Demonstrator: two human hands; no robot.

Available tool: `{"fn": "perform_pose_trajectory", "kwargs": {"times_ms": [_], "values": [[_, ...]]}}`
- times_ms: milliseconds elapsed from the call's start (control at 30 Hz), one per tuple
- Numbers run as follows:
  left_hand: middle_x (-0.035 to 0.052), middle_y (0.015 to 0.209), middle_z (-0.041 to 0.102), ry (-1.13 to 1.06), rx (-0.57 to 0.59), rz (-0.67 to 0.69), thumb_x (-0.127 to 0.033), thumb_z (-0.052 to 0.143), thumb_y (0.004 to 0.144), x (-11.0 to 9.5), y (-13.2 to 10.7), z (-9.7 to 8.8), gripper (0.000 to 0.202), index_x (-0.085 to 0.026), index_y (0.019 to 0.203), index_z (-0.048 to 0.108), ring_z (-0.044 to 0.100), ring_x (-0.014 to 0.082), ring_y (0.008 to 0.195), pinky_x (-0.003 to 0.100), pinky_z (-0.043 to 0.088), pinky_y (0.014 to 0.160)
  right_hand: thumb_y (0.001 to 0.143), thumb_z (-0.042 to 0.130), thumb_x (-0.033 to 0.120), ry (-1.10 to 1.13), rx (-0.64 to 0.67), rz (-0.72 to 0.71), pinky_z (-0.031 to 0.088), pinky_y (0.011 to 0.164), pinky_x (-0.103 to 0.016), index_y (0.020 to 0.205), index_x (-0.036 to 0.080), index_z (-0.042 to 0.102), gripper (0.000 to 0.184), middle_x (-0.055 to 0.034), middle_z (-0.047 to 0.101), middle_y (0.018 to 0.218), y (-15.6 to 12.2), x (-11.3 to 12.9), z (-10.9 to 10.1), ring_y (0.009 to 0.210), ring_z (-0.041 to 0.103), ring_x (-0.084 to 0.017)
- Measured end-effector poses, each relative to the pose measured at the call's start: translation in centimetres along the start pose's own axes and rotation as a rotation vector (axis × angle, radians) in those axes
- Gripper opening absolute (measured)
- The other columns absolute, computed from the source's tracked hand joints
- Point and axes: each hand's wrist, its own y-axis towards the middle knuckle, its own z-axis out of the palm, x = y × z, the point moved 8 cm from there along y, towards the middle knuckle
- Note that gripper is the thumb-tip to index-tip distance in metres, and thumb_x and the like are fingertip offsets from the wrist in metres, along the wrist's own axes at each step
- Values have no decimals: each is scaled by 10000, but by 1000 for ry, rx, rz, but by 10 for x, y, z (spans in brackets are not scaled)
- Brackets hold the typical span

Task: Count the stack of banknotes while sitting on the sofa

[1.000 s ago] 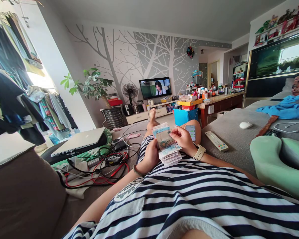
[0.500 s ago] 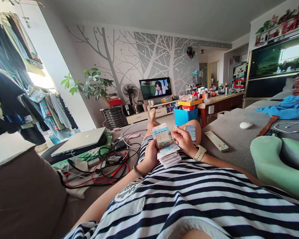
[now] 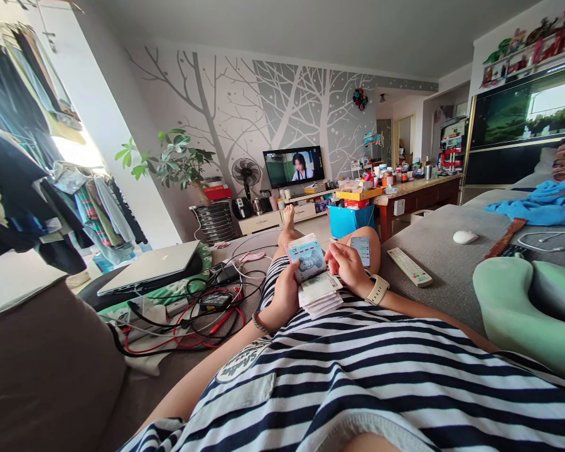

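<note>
I lie back on a grey sofa in a striped dress. My left hand [image 3: 286,290], with a bead bracelet at the wrist, grips a thick stack of banknotes [image 3: 312,274] held over my lap. My right hand [image 3: 349,267], with a white watch on the wrist, pinches the upper notes of the stack at their right edge. The lower notes are folded down toward me. A phone [image 3: 361,249] with a lit screen rests on my raised right knee, just beyond the right hand.
A remote [image 3: 408,265] and a white mouse [image 3: 464,236] lie on the sofa to the right, beside a green cushion [image 3: 522,307]. A laptop [image 3: 151,266] and tangled cables [image 3: 193,314] sit to the left. A TV [image 3: 294,166] plays ahead.
Another note has been folded down onto the lower pile, and a different note now faces up on the stack. My right hand has shifted slightly at the stack's edge.
</note>
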Motion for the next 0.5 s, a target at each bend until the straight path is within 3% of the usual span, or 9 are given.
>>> {"fn": "perform_pose_trajectory", "kwargs": {"times_ms": [167, 367, 500], "values": [[85, 908, 773, 5, 41, -12, -222, 623, 749, 3, 0, 0, 244, -139, 954, 726, 707, 273, 1001, 397, 539, 929, 791, 671, 578, -140, -101, 49, 360, 533, -242, 719, 199, 509, 419, 32, 522, 565, 4, -12, -10, 528, 481, -128], [64, 944, 772, 34, 85, 8, -223, 667, 723, 3, 2, 0, 239, -155, 944, 729, 711, 263, 985, 386, 541, 923, 817, 635, 500, -206, -76, 34, 354, 541, -249, 686, 191, 532, 351, 14, 530, 599, 5, -14, -9, 571, 474, -140], [71, 879, 772, -28, 37, -22, -252, 608, 791, 4, 2, 0, 223, -153, 955, 722, 713, 259, 981, 399, 536, 934, 846, 601, 487, -186, -67, 9, 346, 543, -255, 681, 193, 519, 347, 21, 509, 575, 3, -7, -7, 553, 472, -140]]}}
